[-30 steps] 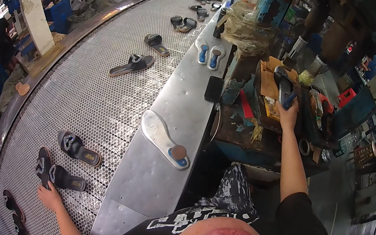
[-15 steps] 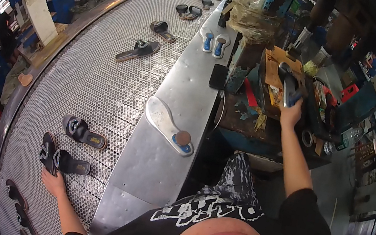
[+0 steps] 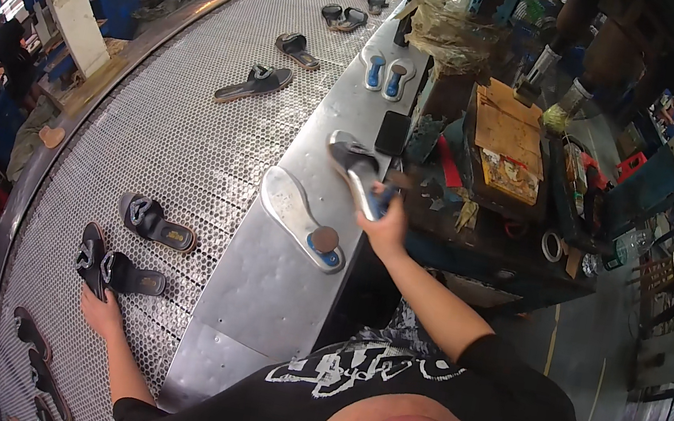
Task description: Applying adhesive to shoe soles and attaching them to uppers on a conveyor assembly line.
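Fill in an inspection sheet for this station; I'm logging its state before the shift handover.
Surface: perforated conveyor curving away, with a steel ledge along its right side.
Job's things: right hand holds a sandal over the ledge; left hand grips a black sandal on the conveyor.
Clutter: grey insole and two blue insoles on the ledge; workbench crowded with cardboard, tools and a tape roll.
Hands: both shut on sandals.
Cables: nothing seen.
Surroundings: more sandals farther up the conveyor; other people sit at the far left.
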`<act>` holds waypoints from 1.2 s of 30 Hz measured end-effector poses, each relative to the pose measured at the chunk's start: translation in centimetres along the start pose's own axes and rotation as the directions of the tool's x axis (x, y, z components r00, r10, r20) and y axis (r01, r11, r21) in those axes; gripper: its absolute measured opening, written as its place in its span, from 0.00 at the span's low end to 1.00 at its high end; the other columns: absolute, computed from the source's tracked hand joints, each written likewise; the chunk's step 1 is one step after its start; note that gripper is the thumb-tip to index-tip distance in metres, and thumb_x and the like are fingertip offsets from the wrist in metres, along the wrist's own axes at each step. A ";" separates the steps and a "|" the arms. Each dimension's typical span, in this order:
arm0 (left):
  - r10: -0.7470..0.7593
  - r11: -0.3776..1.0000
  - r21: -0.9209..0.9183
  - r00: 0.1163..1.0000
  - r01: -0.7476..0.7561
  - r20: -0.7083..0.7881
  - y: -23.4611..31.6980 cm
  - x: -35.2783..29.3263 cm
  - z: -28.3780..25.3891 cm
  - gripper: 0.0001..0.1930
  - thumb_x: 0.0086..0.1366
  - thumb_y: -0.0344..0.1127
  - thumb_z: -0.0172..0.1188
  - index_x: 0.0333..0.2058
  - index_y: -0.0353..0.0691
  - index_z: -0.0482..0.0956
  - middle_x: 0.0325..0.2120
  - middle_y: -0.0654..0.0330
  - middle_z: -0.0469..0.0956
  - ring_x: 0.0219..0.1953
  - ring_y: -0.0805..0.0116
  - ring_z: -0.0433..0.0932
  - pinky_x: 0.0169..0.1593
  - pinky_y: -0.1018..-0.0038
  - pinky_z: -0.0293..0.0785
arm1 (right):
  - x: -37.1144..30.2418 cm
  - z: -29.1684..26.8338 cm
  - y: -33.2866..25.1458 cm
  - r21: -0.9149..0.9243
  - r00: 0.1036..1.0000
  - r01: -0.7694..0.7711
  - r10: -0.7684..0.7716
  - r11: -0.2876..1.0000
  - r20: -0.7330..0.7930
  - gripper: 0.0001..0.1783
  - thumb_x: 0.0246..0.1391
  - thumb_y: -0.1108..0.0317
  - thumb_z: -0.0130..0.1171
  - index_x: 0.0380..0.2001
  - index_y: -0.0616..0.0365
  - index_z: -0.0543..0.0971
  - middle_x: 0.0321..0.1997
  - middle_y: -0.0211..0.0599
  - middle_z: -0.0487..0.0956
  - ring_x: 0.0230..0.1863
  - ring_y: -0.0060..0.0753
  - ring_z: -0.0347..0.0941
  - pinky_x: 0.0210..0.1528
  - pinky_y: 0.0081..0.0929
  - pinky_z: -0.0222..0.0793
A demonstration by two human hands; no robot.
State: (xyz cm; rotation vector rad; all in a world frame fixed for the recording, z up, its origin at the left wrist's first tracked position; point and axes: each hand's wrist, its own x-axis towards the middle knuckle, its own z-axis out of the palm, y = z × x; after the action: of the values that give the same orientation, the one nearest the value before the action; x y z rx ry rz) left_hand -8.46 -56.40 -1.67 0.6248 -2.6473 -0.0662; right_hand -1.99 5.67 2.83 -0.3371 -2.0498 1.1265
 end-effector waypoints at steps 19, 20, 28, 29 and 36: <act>-0.051 0.984 -0.165 0.994 0.067 0.095 -9.4 3.7 4.5 0.39 0.57 0.47 0.65 0.59 0.26 0.63 0.54 0.37 0.71 0.56 0.40 0.70 0.60 0.56 0.66 | -11.2 1.9 -3.3 0.124 0.773 0.103 -0.158 0.987 0.615 0.49 0.40 0.64 0.69 0.64 0.66 0.56 0.64 0.57 0.62 0.67 0.58 0.57 0.68 0.39 0.53; -0.146 0.954 -0.259 0.988 0.152 0.041 -7.0 5.1 3.0 0.41 0.55 0.42 0.68 0.60 0.22 0.60 0.51 0.36 0.73 0.53 0.41 0.74 0.58 0.59 0.70 | -10.8 2.5 -1.6 -0.021 0.728 0.182 -0.120 0.983 0.675 0.50 0.40 0.61 0.69 0.65 0.64 0.56 0.65 0.57 0.61 0.68 0.57 0.56 0.69 0.39 0.52; 0.619 -0.464 -0.710 0.767 0.529 0.168 11.2 -2.5 -10.6 0.44 0.59 0.45 0.65 0.69 0.47 0.49 0.42 0.62 0.70 0.41 0.67 0.73 0.46 0.69 0.72 | -7.2 2.0 -5.0 0.313 0.833 -0.104 -0.089 0.944 0.545 0.25 0.52 0.69 0.66 0.52 0.65 0.74 0.47 0.43 0.81 0.53 0.32 0.76 0.55 0.29 0.68; 0.601 -0.487 -0.683 0.776 0.544 0.190 14.6 -5.1 -11.6 0.46 0.59 0.42 0.66 0.69 0.45 0.46 0.42 0.60 0.72 0.39 0.65 0.75 0.45 0.67 0.74 | -7.7 1.6 -4.7 0.338 0.854 -0.070 -0.119 0.939 0.507 0.19 0.54 0.68 0.65 0.47 0.67 0.77 0.43 0.41 0.82 0.47 0.28 0.77 0.51 0.26 0.70; 0.457 -0.335 -0.651 0.722 0.681 0.520 24.9 -14.3 -9.6 0.14 0.61 0.39 0.62 0.39 0.38 0.70 0.27 0.53 0.76 0.27 0.58 0.79 0.33 0.65 0.79 | -10.2 -4.2 -9.0 0.586 0.779 -0.416 -0.059 0.696 0.624 0.05 0.57 0.74 0.61 0.30 0.65 0.78 0.35 0.35 0.82 0.36 0.20 0.75 0.51 0.29 0.73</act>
State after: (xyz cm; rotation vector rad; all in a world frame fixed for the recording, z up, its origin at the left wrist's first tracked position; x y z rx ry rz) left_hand -3.29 -27.34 5.00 0.1389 -1.5085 -2.8917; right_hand 9.07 -2.49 6.46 0.2550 -1.8990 2.2876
